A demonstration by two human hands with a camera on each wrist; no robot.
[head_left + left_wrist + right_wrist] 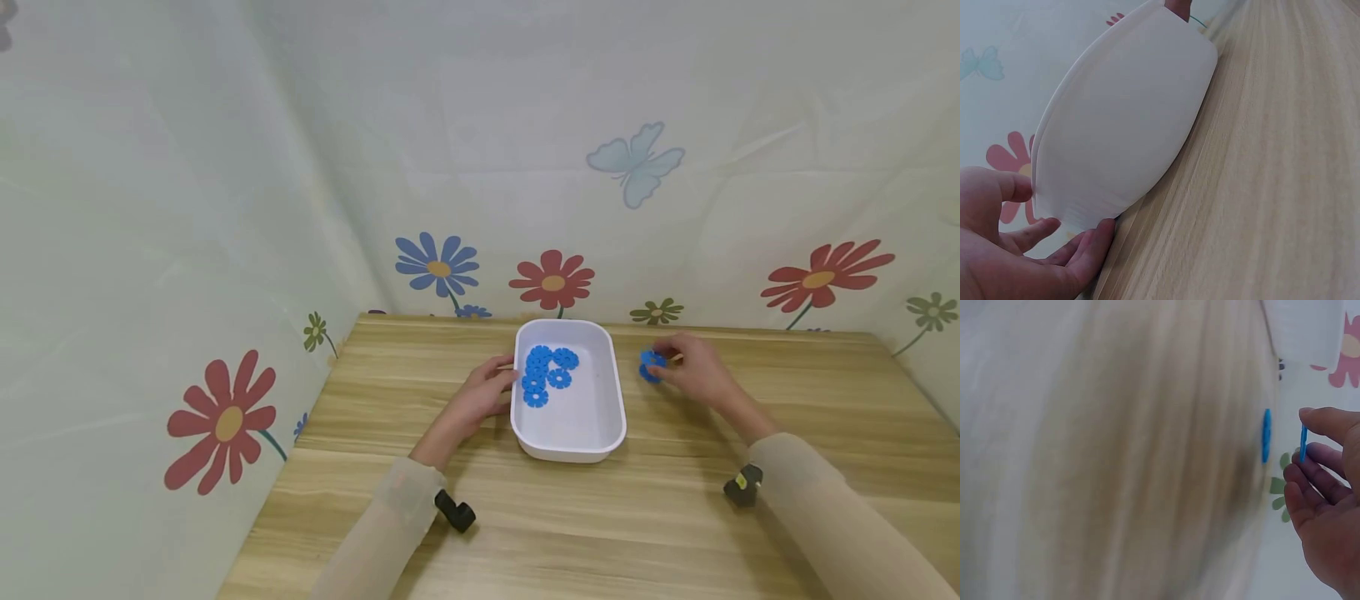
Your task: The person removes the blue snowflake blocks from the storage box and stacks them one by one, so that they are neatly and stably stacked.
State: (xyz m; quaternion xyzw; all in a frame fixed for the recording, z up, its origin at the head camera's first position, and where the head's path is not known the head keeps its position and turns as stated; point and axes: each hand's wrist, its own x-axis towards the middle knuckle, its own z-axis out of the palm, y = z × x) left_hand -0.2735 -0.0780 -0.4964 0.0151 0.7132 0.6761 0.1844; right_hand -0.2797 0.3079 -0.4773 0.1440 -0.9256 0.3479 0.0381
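A white rectangular tub (600,417) stands on the table with several blue notched snowflake discs (536,397) inside, mostly along its left side. My left hand (483,395) touches the tub's left wall; in the left wrist view its fingers (1099,245) rest at the wall, with the thumb by the rim. To the right of the tub, my right hand (693,367) pinches one blue snowflake disc (1303,444) on edge between thumb and fingertips. Another blue disc (1266,436) lies flat on the table beneath, partly overlapped by the held one in the head view.
The wood-grain table (540,525) ends at the back against a pale curtain (480,167) printed with flowers and a butterfly. More curtain hangs along the left edge. A black camera mount (456,512) sits on the left wrist, another mount (742,487) on the right.
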